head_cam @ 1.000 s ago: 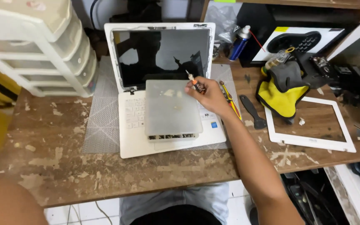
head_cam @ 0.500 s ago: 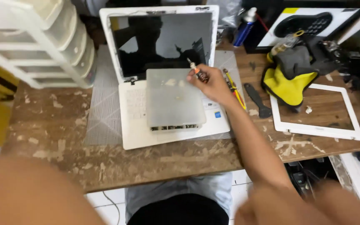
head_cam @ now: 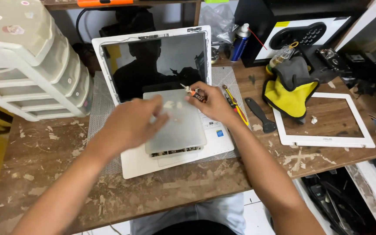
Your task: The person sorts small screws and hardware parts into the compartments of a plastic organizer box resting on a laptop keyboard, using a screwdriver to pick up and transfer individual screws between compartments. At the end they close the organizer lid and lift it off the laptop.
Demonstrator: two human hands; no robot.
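A white laptop lay open on the scarred wooden counter, its glossy black screen stripped of its frame. On its keyboard rested a flat, dull grey metal panel with rounded corners. The right hand hovered at the panel's far right corner, closed around a small screwdriver with an orange collar. The left hand, blurred, hung over the panel's left edge with fingers loosely spread, holding nothing.

Under the laptop lay a grey gridded mat. Just right of the laptop were yellow-handled tools and a black plastic pry tool; farther right, a crumpled yellow-and-grey cloth and a thin white rectangular bezel. Behind the laptop's right corner stood a blue spray can with a white cap and red straw. To its left sat cream plastic stacked drawers.
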